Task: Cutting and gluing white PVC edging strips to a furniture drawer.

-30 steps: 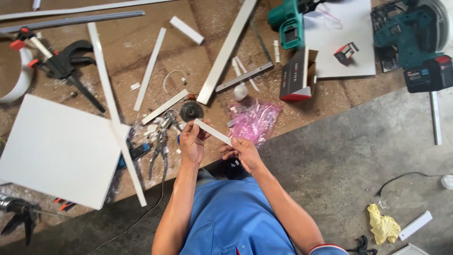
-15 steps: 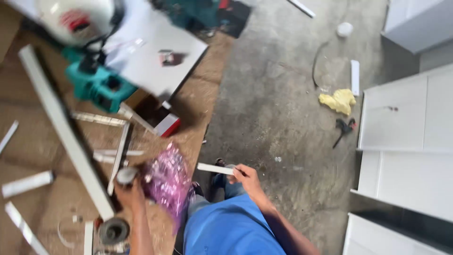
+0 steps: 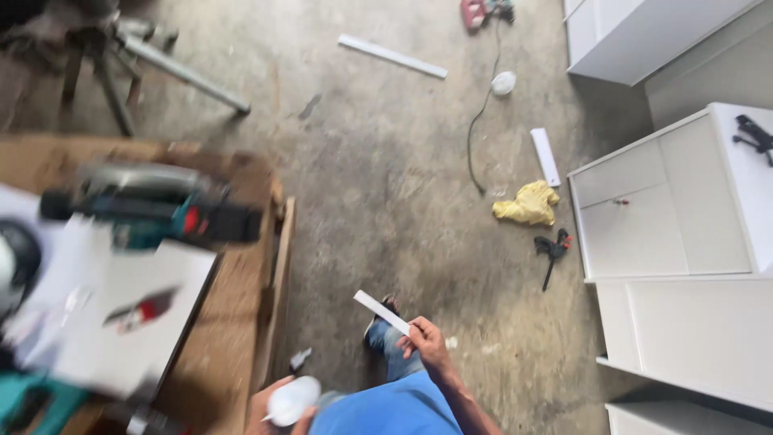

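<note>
Right hand (image 3: 428, 342) gripped a short white strip (image 3: 382, 312) over the bare concrete floor (image 3: 386, 185), off the worktop's (image 3: 233, 338) right edge. Left hand (image 3: 274, 411) closed on a white bottle (image 3: 292, 399). White cabinets (image 3: 668, 209) stood right; yellow rag (image 3: 529, 203) nearby.
</note>
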